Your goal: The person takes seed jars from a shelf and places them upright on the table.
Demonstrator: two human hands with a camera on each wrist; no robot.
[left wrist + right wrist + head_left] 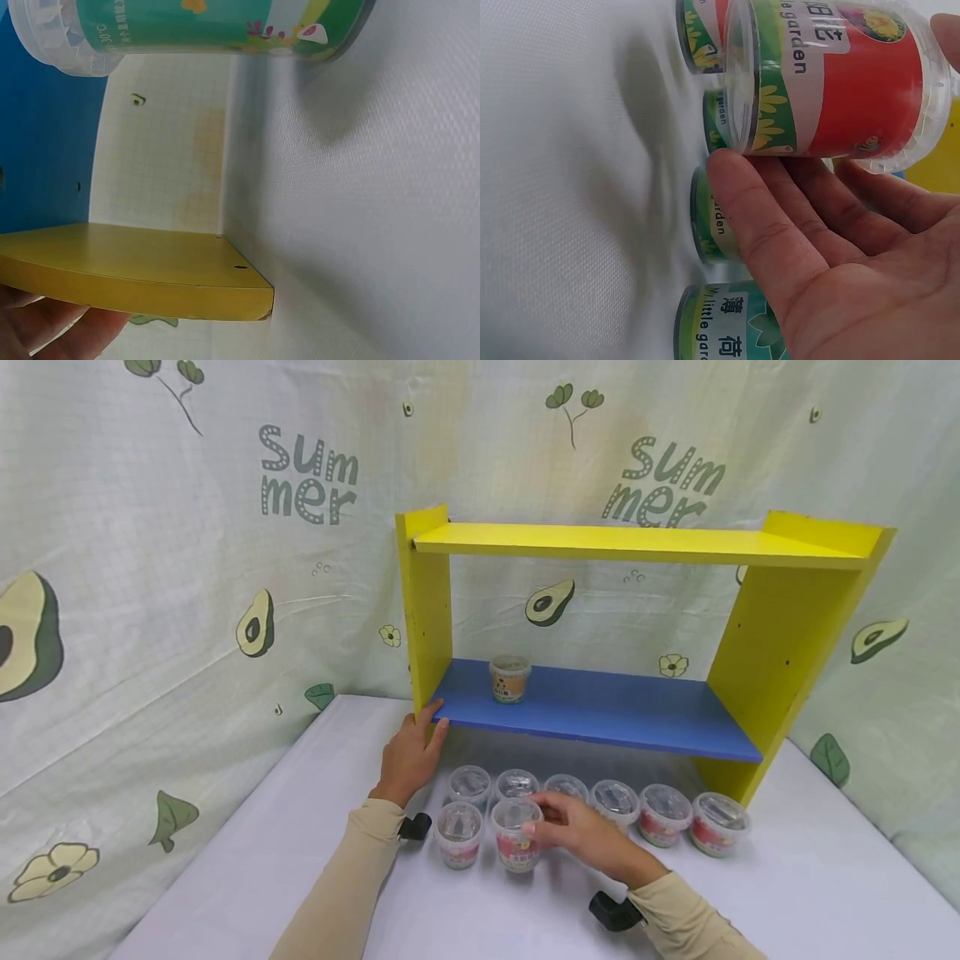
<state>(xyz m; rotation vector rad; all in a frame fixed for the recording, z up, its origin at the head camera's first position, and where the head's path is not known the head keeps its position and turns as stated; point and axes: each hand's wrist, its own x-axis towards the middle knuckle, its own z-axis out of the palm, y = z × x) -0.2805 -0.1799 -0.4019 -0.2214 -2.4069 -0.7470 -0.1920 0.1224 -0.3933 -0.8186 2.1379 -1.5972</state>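
A clear-lidded plastic tub (517, 850) with a red label is held between the thumb and fingers of my right hand (592, 837). In the right wrist view, the tub (870, 82) lies across the fingers, above the white tabletop. My left hand (408, 760) grips the lower left side of a yellow and blue shelf (429, 627), at the front corner of its blue board. In the left wrist view, its fingers (86, 330) are behind the yellow side panel (135, 277). To the left of the held tub stands another pink-labelled tub (459, 837).
A row of similar tubs (663, 817) stands along the front of the shelf, running right. One orange-labelled tub (510, 681) sits on the blue board (600, 702). A yellow board (600, 539) spans the top. Printed cloth (322, 593) hangs behind the white table (247, 868).
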